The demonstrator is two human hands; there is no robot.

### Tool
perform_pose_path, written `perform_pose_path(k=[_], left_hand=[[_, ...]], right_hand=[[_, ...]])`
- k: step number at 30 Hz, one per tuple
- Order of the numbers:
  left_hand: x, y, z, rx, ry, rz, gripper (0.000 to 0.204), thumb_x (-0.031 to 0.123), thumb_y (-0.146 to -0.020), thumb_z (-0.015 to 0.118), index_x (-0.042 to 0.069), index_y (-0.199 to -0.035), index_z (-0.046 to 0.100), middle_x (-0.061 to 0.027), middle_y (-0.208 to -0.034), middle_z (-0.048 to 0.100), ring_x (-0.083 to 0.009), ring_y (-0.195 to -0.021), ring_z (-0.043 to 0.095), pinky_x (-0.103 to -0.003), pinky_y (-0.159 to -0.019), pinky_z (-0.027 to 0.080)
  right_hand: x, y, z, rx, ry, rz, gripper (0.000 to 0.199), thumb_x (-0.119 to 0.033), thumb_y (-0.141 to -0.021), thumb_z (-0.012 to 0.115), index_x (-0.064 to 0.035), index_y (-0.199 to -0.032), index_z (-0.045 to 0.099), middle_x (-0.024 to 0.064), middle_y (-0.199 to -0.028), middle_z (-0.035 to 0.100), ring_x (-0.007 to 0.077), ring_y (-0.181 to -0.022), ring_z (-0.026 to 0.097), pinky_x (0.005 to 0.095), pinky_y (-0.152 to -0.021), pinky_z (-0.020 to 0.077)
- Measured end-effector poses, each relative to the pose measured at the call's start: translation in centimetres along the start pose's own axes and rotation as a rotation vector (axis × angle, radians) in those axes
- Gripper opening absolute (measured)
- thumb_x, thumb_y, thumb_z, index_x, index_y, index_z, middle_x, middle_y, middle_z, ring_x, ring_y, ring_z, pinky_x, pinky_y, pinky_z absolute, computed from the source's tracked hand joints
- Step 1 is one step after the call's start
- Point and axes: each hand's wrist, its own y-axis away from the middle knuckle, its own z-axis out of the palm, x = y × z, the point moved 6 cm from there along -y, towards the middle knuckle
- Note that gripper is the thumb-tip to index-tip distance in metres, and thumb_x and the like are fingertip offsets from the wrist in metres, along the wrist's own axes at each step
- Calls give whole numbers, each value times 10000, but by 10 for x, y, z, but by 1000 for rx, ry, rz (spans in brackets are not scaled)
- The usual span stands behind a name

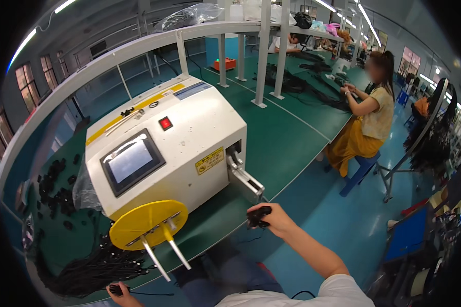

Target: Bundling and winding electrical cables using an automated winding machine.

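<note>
A winding machine (164,148) stands on the table (287,138), with a heap of cables (95,268) lying before it to the left. Behind it to the right, a seated person (369,120) works at the same table.

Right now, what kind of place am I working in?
Most likely a cable assembly factory floor: a cream benchtop machine with a yellow winding disc, black cable bundles on a long green workbench, and another seated worker.

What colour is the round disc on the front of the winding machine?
Yellow. The disc with two metal prongs shows best in the head view, the only one.
</note>
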Motion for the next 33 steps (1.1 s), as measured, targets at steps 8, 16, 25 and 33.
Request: perform_pose_path(k=[8, 16, 25, 33], left_hand=[[23, 8, 18, -151, -217, 128, 254, 146, -774, 698, -22, -819, 513, -78, -712, 527, -189, -625, 470, -336, -609, 448], [26, 17, 8, -108, -239, 131, 343, 170, -758, 722, -52, -951, 547, -123, -809, 563, -210, -711, 505, -334, -683, 463], [3, 29, 11, -139, -295, 80, 384, 174, -757, 723, -66, -999, 548, -136, -839, 574, -221, -735, 513, -344, -702, 463], [8, 31, 17, -180, -283, 47, 350, 167, -773, 705, -57, -995, 554, -113, -805, 579, -200, -703, 516, -330, -683, 464]], right_hand=[[-75, -83, -113, 311, 112, -411, 354, 163, -697, 439, 19, -967, 617, 137, -895, 624, 242, -852, 621, 364, -686, 541], [-49, -169, -127, 571, 1482, -598, 487, -63, -634, 679, -143, -1107, 594, 148, -1168, 527, 325, -1113, 468, 446, -918, 367], [-76, -188, -149, 348, 1464, -237, 812, -304, -625, 782, -194, -1333, 400, 127, -1319, 403, 353, -1166, 397, 489, -931, 343], [-100, -213, -175, 24, 1176, -230, 582, -110, -739, 655, -129, -1286, 456, 184, -1152, 545, 314, -1051, 536, 379, -876, 443]])
